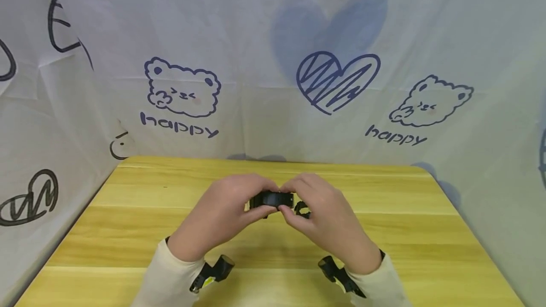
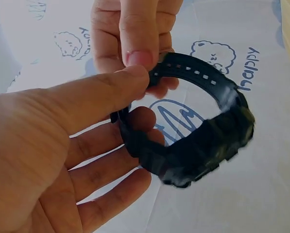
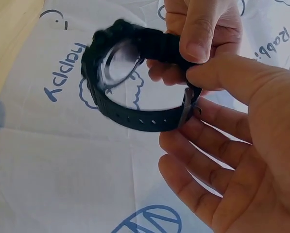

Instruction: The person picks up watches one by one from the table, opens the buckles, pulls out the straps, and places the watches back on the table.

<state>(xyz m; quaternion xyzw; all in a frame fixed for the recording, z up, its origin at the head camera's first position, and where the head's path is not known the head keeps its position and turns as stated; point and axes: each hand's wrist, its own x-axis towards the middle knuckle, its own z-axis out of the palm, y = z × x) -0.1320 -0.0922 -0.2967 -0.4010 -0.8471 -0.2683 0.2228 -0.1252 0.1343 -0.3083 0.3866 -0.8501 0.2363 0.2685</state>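
Note:
A black wristwatch (image 1: 273, 199) is held up between both hands in the head view, its strap bent round into a loop. My left hand (image 2: 42, 141) pinches the strap near the joined ends, thumb on top and fingers curled beneath. My right hand (image 3: 251, 126) pinches the band from the other side, its thumb tip close to the left thumb. In the right wrist view the metal buckle (image 3: 186, 107) shows by the right fingers, and strap holes run along the band. The watch case (image 2: 208, 150) hangs on the far side of the loop in the left wrist view.
A small black loop (image 1: 303, 210) shows beside the right hand, partly hidden by it. Beneath the hands is a yellow wooden table (image 1: 273, 259). White cloth (image 1: 256, 60) with printed bears and hearts hangs behind and at the sides. Black cameras (image 1: 222, 267) are strapped to both wrists.

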